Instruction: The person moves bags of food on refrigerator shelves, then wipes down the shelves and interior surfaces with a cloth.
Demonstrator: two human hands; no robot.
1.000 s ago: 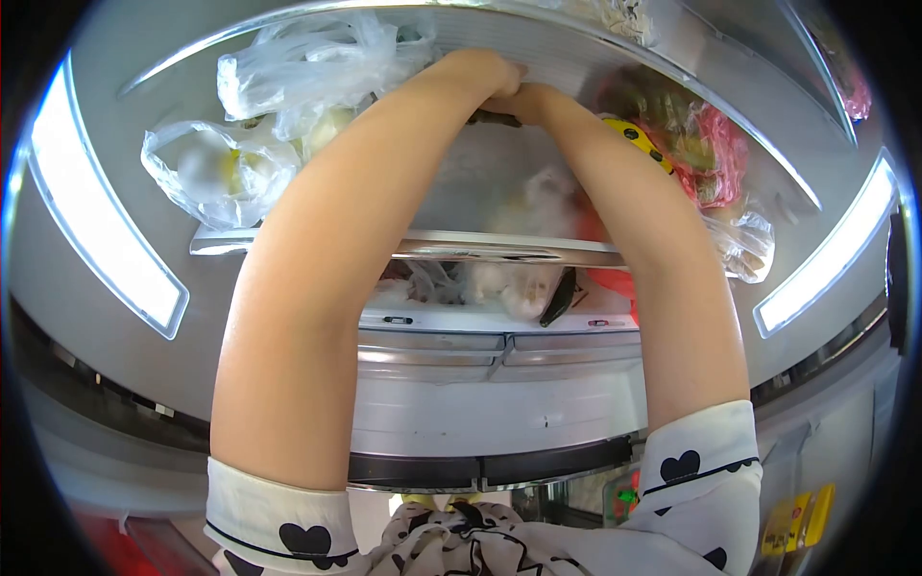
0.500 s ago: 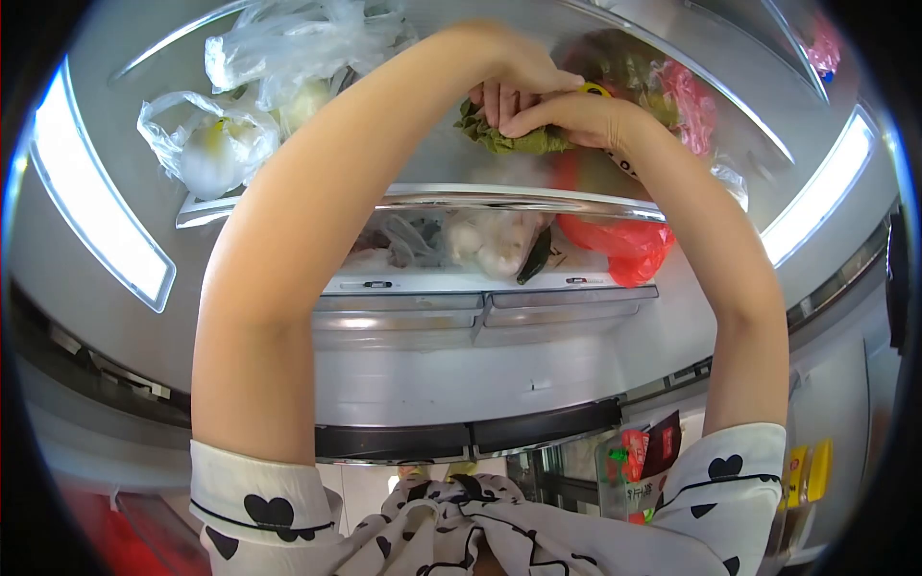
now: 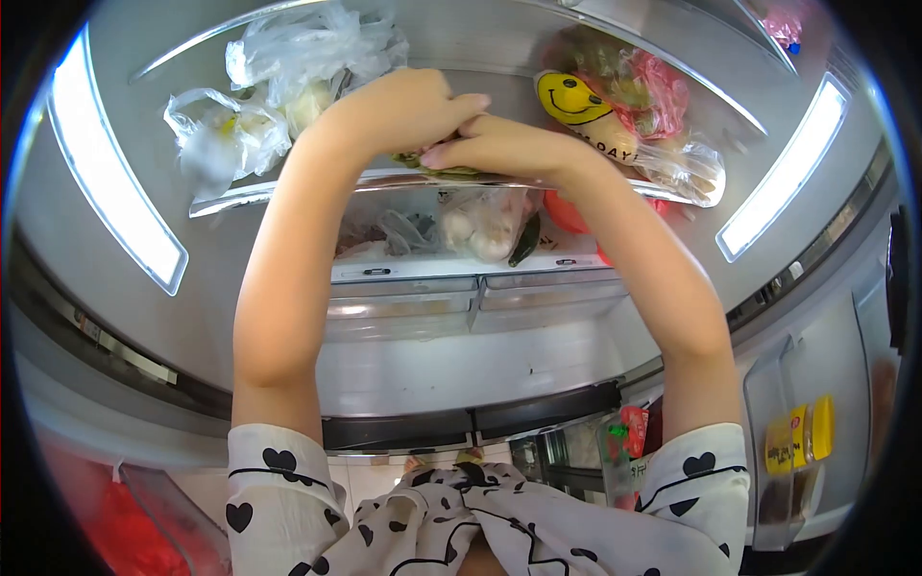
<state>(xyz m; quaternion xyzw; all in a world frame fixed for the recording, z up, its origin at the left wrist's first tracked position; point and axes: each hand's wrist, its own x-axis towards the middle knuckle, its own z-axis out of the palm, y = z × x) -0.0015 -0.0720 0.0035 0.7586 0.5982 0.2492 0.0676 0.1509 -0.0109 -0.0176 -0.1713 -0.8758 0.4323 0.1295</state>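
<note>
Both of my hands are over the fridge's upper shelf, near its front edge. My left hand (image 3: 399, 106) curls down over a bunch of green leafy vegetables (image 3: 461, 171), its fingers mostly hidden behind the wrist. My right hand (image 3: 495, 147) reaches in from the right, its fingers closed on the same leaves, and the two hands touch. Only the lower edge of the leaves shows below the hands. Left of my left hand lie clear plastic bags (image 3: 312, 58) with pale produce inside.
On the shelf's right is a clear bag with a yellow smiley face (image 3: 573, 99), beside a pink bag (image 3: 658, 96). A lower shelf holds a bag of white bulbs (image 3: 475, 230) and a dark green vegetable (image 3: 524, 240). Drawers (image 3: 403, 302) sit below. A yellow-lidded jar (image 3: 818, 428) stands in the right door.
Both hands have moved left and toward the shelf's front edge with the leafy vegetables. The smiley-face bag, earlier mostly behind my right hand, is now uncovered.
</note>
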